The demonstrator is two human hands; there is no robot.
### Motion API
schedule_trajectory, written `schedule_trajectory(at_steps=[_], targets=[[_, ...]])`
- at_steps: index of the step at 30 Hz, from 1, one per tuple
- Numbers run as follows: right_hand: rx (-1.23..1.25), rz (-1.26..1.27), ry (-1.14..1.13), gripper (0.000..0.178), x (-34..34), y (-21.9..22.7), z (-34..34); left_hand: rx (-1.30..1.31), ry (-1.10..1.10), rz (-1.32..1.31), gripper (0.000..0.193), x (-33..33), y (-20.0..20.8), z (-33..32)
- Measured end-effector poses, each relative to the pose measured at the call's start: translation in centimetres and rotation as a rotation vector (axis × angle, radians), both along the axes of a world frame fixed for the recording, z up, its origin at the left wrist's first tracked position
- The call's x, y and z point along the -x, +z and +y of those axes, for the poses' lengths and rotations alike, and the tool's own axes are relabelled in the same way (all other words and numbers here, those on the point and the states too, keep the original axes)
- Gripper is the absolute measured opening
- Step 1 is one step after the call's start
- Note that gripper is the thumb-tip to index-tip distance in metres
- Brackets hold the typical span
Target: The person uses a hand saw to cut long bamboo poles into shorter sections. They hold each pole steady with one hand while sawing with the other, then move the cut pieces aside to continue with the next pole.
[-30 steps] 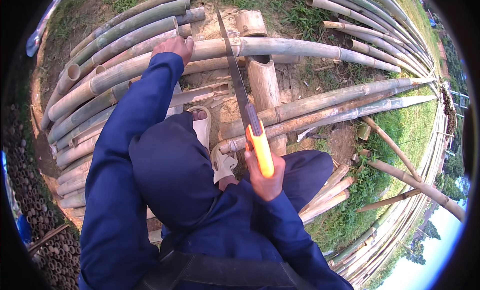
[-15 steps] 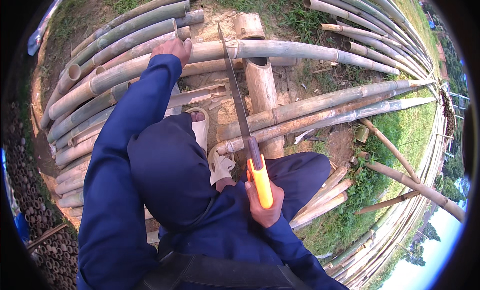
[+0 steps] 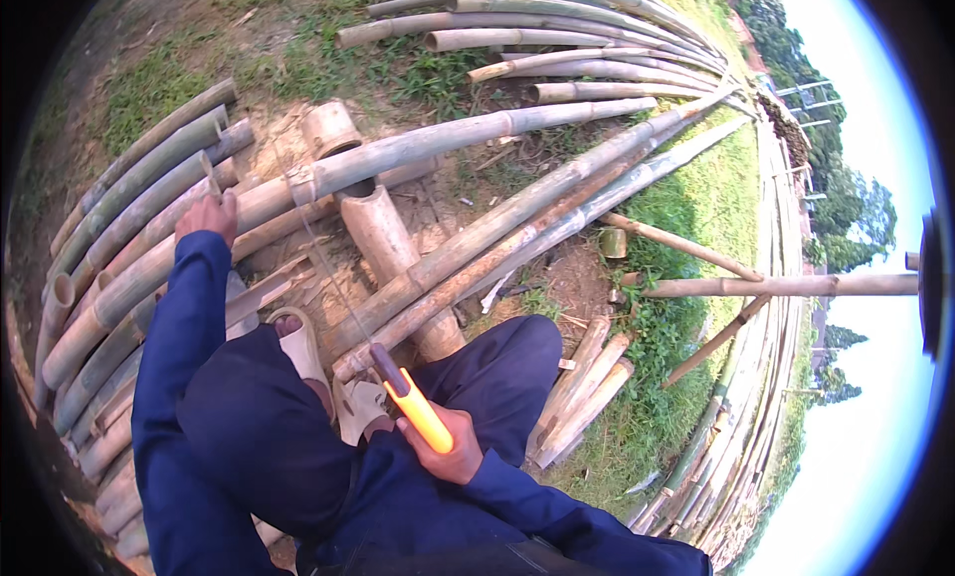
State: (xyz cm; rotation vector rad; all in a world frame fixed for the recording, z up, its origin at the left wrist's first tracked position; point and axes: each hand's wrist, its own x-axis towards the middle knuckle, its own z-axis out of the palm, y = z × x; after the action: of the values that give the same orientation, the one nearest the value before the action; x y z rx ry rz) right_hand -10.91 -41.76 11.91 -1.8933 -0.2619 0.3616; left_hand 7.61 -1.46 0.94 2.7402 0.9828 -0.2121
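Note:
My right hand [image 3: 448, 449] is wrapped around the orange grip of a hand saw [image 3: 426, 417]. The saw's thin blade runs away from me and lies across a long bamboo pole [image 3: 418, 150], close to one of its joints. Farther left, my left hand [image 3: 207, 216] is closed over the top of the same pole. Below it, a thick bamboo piece [image 3: 383, 233] lies crosswise and props the pole up. The blade looks nearly edge-on and faint, so how deep it sits in the bamboo I cannot tell.
Cut bamboo lengths [image 3: 149, 168] lie in rows at the left. Several long poles [image 3: 557, 39] fan out at the far side. Split bamboo pieces [image 3: 587, 392] rest by my right knee. A bamboo rail frame [image 3: 776, 286] stands at the right. My sandal [image 3: 298, 352] is beside the work.
My view has swung to the right, so the scene sits farther left. The saw blade now shows narrower. Both hands keep their holds.

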Motion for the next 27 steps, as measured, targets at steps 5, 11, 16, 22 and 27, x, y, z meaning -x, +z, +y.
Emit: schedule_trajectory(at_steps=[5,11,16,22,27], targets=[[0.007,-0.123,-0.011,0.018,-12.7,-6.0,7.9,-0.004,-0.049,0.002,0.063,-1.3,-0.6,-1.5],[0.029,-0.082,0.031,0.026,-9.2,-5.9,7.6,-0.026,-0.119,-0.047,0.06,-0.4,-1.8,0.2],[-0.006,0.129,0.023,0.033,-0.4,-0.1,0.2,-0.03,-0.059,-0.04,0.057,0.1,0.1,-0.3],[0.048,-0.161,-0.024,0.022,-12.7,-8.4,10.7,-0.017,-0.071,-0.023,0.058,-0.8,0.9,-2.2],[-0.183,-0.091,0.057,0.027,-15.1,-7.9,12.2,-0.01,-0.086,-0.042,0.058,-0.5,-0.4,-0.5]])
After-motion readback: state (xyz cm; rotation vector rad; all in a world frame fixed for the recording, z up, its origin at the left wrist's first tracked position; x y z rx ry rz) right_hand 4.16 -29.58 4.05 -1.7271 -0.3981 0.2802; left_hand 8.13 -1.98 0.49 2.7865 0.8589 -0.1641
